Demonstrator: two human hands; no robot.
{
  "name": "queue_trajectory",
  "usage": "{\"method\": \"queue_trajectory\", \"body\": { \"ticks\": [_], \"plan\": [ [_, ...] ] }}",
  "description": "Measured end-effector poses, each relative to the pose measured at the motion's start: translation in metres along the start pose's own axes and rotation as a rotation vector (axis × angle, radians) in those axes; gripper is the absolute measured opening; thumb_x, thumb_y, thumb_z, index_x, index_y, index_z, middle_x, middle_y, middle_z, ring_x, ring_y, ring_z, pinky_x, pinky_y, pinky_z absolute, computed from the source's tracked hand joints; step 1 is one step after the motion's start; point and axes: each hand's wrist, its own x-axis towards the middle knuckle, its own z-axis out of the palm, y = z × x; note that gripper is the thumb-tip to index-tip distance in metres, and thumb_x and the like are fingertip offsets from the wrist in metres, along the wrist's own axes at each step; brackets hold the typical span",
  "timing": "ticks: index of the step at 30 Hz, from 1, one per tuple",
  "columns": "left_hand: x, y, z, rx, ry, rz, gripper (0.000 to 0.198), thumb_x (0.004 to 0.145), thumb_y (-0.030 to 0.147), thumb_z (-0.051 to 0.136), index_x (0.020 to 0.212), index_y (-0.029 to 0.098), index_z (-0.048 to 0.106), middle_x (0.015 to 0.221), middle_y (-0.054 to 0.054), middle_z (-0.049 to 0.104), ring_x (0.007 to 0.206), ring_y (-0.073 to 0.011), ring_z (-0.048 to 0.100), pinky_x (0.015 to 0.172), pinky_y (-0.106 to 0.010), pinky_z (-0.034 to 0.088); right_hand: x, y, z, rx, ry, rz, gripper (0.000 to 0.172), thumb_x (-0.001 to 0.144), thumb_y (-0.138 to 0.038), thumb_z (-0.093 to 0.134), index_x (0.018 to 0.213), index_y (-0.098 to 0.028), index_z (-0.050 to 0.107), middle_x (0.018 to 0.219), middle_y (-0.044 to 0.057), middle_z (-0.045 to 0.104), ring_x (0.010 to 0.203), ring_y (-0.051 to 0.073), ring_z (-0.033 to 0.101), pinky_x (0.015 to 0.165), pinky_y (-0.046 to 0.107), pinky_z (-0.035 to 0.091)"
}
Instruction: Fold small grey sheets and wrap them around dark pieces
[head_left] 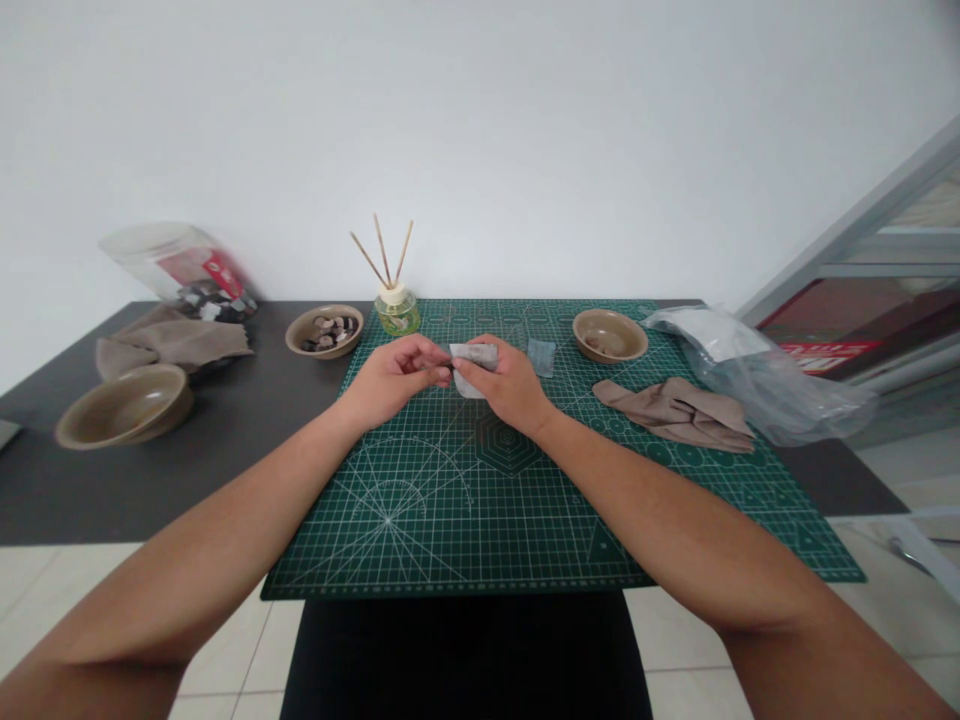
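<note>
On the counter [247,440], a cutting mat [495,535] is lying beneath the left hand [397,378], right hand [514,385] and a sachet [472,352]. A bowl of slices [327,354] is sitting left of a diffuser [397,312]; at right, another bowl [611,324] is resting behind a cloth [682,412].

The left forearm [247,500] and right forearm [652,500] are bare and converge forward from the lower corners, elbows bent. The left hand [391,382] has its fingers curled inward, thumb extended toward the centre. The right hand [514,385] presents its back, thumb pressed down in a pinch. Both hands sit close together, the wrists nearly straight.
</note>
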Motion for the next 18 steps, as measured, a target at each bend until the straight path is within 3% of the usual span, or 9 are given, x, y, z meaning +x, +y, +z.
{"method": "queue_trajectory", "body": {
  "ticks": [9, 18],
  "plan": [
    [0.0005, -0.0004, -0.0024, -0.005, -0.004, -0.021, 0.028, 0.07, 0.028, 0.089, 0.083, 0.016, 0.066, 0.072, -0.003, 0.077, 0.069, -0.0169, 0.075, 0.072, -0.031, 0.06, 0.0005, 0.0008, -0.0008, 0.089, -0.097, -0.001, 0.035, 0.078, -0.047, 0.078, 0.096, -0.022, 0.064, 0.079, -0.002, 0.065, 0.071, 0.014, 0.057, 0.066, 0.027, 0.046],
    [-0.0002, 0.0018, -0.0032, 0.012, -0.037, -0.006, 0.027, 0.072, 0.029, 0.087, 0.081, 0.017, 0.064, 0.069, -0.002, 0.076, 0.065, -0.0161, 0.073, 0.069, -0.029, 0.059, -0.0006, -0.0044, -0.0027, 0.051, -0.097, -0.009, 0.034, 0.08, -0.051, 0.076, 0.093, -0.021, 0.066, 0.076, -0.002, 0.067, 0.069, 0.015, 0.06, 0.066, 0.028, 0.047]
  ]
}}
